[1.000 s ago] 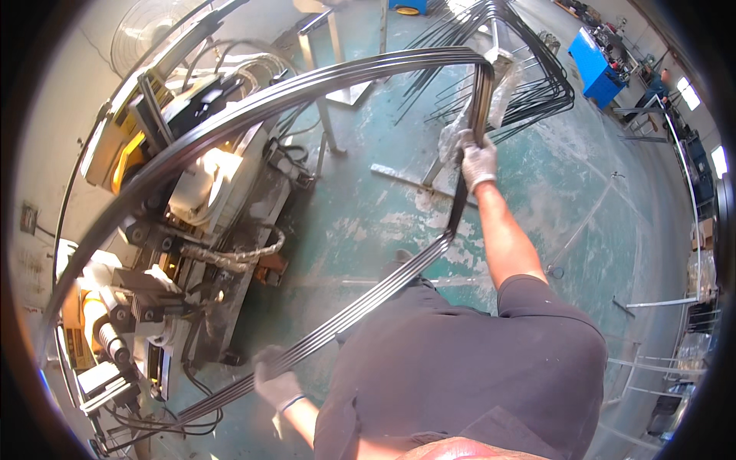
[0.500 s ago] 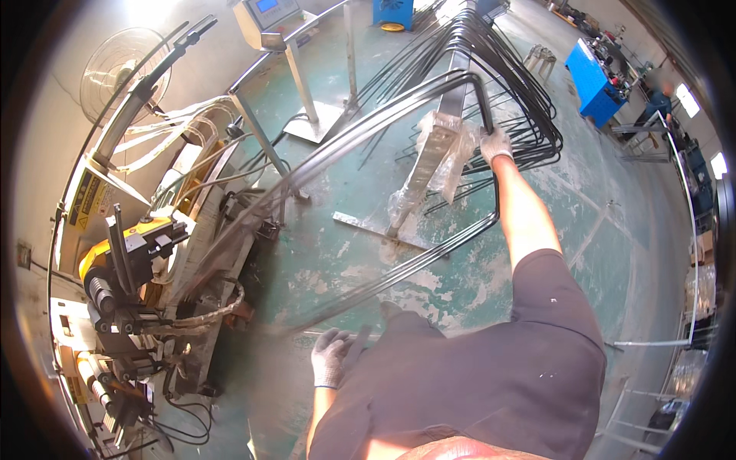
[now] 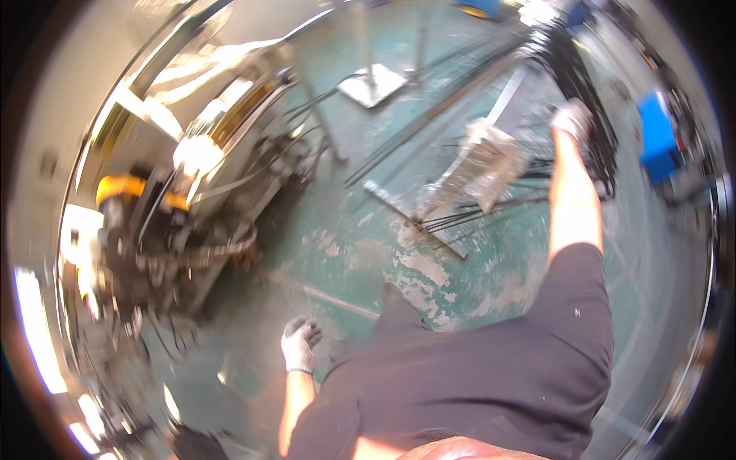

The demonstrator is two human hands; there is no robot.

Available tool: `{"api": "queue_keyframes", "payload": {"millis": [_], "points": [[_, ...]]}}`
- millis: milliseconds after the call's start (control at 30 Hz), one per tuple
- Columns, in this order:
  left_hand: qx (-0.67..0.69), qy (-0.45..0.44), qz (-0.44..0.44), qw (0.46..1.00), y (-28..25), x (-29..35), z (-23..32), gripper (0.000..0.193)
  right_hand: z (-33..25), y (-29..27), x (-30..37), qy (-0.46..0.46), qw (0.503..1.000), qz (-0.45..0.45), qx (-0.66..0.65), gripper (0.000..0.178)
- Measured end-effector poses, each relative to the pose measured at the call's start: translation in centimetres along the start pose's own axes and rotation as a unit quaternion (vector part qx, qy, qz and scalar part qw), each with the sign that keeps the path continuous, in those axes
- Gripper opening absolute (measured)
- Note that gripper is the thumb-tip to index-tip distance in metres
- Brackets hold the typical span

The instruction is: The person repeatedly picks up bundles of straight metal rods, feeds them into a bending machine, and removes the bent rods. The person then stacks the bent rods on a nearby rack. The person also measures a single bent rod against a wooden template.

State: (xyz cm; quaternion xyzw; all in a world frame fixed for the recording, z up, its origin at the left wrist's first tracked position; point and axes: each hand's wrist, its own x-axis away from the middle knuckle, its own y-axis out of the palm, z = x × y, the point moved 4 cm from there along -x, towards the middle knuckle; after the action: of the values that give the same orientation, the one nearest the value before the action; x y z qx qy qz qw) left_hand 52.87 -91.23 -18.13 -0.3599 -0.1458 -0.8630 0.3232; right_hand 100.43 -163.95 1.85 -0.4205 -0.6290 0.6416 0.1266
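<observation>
My right hand (image 3: 573,120), in a pale work glove, reaches out to the far right. It is at a bundle of bent black metal rods (image 3: 596,100) that hangs over a stand. Motion smears its fingers, so I cannot tell whether they grip a rod. Clear plastic film (image 3: 497,157) wraps the stand's post, left of that hand. My left hand (image 3: 299,343), gloved in white with grey fingertips, is low beside my body. Its fingers are loosely bent and somewhat apart, with nothing in them.
At left stands a machine (image 3: 172,245) with yellow parts, hoses and cables. The stand's metal foot bar (image 3: 383,198) lies across the green, worn floor. A white base plate (image 3: 372,84) is farther back. A blue cabinet (image 3: 658,134) stands at far right.
The long bent rods that stretched from my right hand toward the machine no longer show there. My right hand is now at the hanging bundle. The whole view has swung, blurring the picture.
</observation>
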Motion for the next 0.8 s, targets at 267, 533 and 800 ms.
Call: {"api": "queue_keyframes", "payload": {"millis": [267,533,800], "points": [[0.009,0.088,0.062,0.994,-9.4,3.8,-4.5,0.035,-1.0,10.2,22.5,-0.27,0.947,0.024,-0.175,0.049],[0.167,0.053,0.132,0.976,-23.2,8.4,-9.7,0.029,-2.3,19.9,72.3,-0.285,0.669,-0.676,-0.12,0.033],[0.355,0.098,0.249,0.896,-47.2,13.4,-20.6,0.033,-18.7,2.8,87.1,-0.381,0.659,-0.603,-0.239,0.02]]}}
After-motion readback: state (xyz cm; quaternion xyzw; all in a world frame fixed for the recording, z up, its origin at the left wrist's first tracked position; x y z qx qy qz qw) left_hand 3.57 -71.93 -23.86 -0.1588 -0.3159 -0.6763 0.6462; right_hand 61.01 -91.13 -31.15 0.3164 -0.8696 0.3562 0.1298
